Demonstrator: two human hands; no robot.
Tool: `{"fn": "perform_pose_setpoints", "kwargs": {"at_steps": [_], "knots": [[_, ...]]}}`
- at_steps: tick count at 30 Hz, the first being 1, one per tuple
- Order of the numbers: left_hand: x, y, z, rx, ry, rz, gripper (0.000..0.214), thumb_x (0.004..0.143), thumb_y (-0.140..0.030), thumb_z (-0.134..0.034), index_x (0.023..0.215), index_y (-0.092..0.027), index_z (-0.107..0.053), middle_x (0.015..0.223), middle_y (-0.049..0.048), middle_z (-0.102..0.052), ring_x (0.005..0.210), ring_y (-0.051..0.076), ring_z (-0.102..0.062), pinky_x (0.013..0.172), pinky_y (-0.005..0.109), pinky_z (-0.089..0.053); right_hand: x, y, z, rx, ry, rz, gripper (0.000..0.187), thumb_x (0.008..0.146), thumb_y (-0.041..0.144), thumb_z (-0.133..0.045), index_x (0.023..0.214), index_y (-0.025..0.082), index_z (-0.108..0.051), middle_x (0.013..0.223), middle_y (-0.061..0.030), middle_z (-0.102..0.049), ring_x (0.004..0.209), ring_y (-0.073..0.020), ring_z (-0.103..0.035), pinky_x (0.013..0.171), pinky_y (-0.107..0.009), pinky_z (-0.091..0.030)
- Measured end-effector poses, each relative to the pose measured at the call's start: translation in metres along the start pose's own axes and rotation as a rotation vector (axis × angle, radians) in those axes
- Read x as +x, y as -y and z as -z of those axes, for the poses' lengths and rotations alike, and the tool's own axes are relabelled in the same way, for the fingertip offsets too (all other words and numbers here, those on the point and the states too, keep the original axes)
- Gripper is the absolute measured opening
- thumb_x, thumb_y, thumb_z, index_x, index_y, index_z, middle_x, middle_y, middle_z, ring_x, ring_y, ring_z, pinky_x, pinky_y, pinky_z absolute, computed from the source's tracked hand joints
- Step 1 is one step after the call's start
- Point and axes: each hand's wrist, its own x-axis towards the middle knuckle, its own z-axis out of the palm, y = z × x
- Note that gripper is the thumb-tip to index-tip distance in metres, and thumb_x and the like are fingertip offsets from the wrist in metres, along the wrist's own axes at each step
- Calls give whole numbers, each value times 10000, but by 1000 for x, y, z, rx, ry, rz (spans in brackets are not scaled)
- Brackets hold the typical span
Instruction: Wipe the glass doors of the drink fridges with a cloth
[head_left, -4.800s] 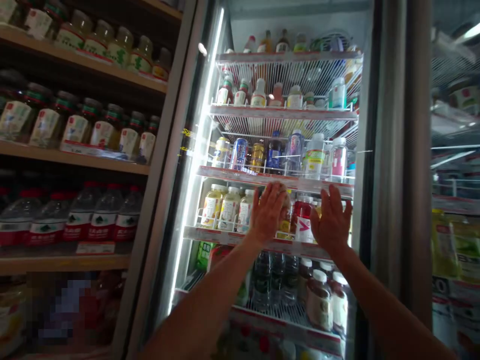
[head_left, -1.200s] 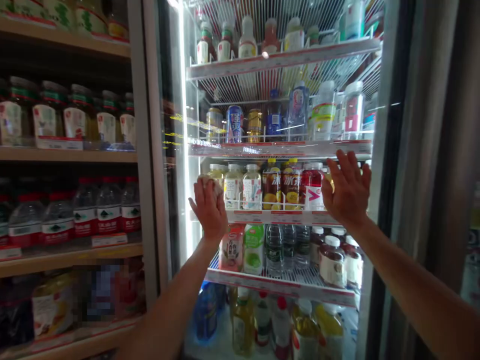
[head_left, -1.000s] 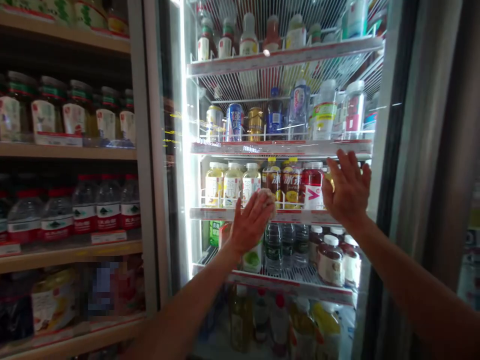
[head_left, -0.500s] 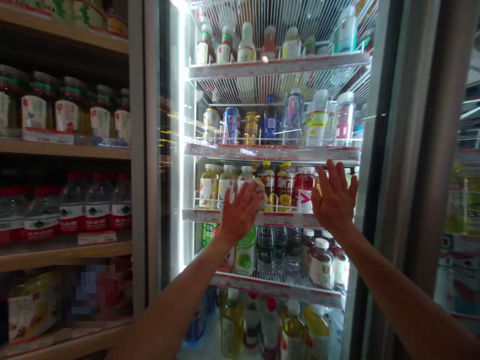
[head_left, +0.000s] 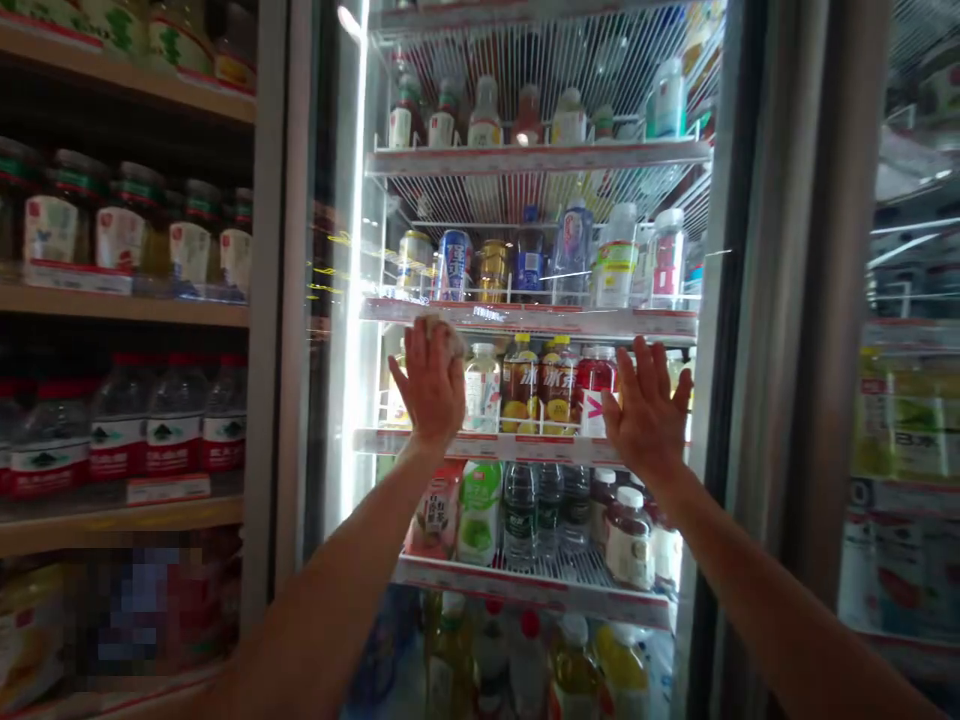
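Observation:
My left hand (head_left: 433,390) lies flat against the glass door (head_left: 345,330) of a lit drinks fridge, in front of the middle shelf. Under its fingers is a pale, crumpled cloth (head_left: 451,338), its edge showing past the fingertips; the rest is hidden. To the right, my right hand (head_left: 649,415) has its fingers spread with the palm to the glass, holding nothing. Between the two hands, dark tea bottles with yellow caps (head_left: 556,385) and a red-drink bottle (head_left: 598,385) stand behind the glass.
A metal door frame (head_left: 787,330) runs up the right side, with another glass-fronted fridge beyond it. On the left, wooden shelves (head_left: 120,312) hold jars (head_left: 124,225) and red-labelled water bottles (head_left: 120,415). Inside the fridge, wire shelves (head_left: 532,160) carry cans and bottles.
My left hand has slid up and left across the glass with the cloth. The right hand appears slightly further left in view, still spread, and the view has shifted a little.

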Motion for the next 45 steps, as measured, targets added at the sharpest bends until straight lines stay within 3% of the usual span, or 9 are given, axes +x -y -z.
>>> {"fn": "perform_pose_setpoints", "kwargs": {"at_steps": [2,8,14,20,27,32,34,40,45], "knots": [[0,-3,-1,-11,-18,55,482,905,-287,-331,1373,-172,-332,1476,112,-235,1375,261,-166,1105,515,-143,0,0,0,5,4,-7,591,892,389,-358,1428,209,-186,1483,-94,-247,1382,-241,-168,1098,-496,-117],[-17,-25,-3,-28,166,-522,417,897,-303,-371,1304,-233,-429,1440,54,-338,1366,195,-209,1128,448,-110,0,0,1,22,-16,-13,559,890,396,-364,1404,200,-261,1464,-97,-294,1374,-231,-199,1097,-484,-128],[3,0,-1,39,-70,32,459,898,-291,-351,1338,-163,-377,1449,133,-297,1366,239,-206,1097,493,-175,-2,0,-2,22,-42,-7,575,888,376,-366,1418,208,-220,1471,-98,-277,1371,-242,-205,1091,-504,-130],[-29,-44,-8,-45,140,-581,413,883,-283,-396,1291,-231,-441,1436,48,-347,1376,191,-175,1132,429,-88,-2,-2,-4,29,-84,0,544,887,364,-369,1400,206,-275,1446,-103,-330,1358,-238,-245,1088,-485,-140],[-2,5,3,13,-14,39,472,891,-261,-350,1355,-174,-361,1464,124,-264,1365,253,-206,1111,507,-123,-2,1,-2,37,-51,-14,561,884,352,-371,1412,211,-244,1455,-97,-312,1367,-244,-218,1088,-493,-141],[-32,-32,-3,-27,147,-455,440,891,-265,-376,1330,-240,-396,1443,56,-329,1374,205,-180,1129,462,-111,-2,-1,-2,54,-60,-9,577,885,323,-364,1429,241,-191,1461,-85,-304,1363,-247,-228,1087,-490,-138],[-35,-29,-2,-6,155,-494,431,892,-277,-380,1319,-234,-407,1436,59,-343,1370,199,-197,1131,462,-90,-2,-2,-2,46,-62,-2,572,885,326,-359,1427,247,-197,1456,-81,-315,1358,-245,-243,1088,-478,-140],[-9,26,10,58,-56,113,467,906,-282,-333,1362,-183,-342,1461,127,-271,1368,235,-202,1099,509,-154,-2,0,-2,37,-52,-13,570,888,339,-353,1426,235,-199,1459,-85,-307,1364,-247,-227,1087,-485,-134],[-39,-8,5,-7,111,-442,426,890,-252,-382,1314,-229,-414,1427,72,-358,1375,198,-173,1126,448,-134,-3,-1,-2,61,-74,-6,556,882,323,-376,1414,230,-246,1459,-81,-308,1355,-256,-248,1083,-489,-151]]}}
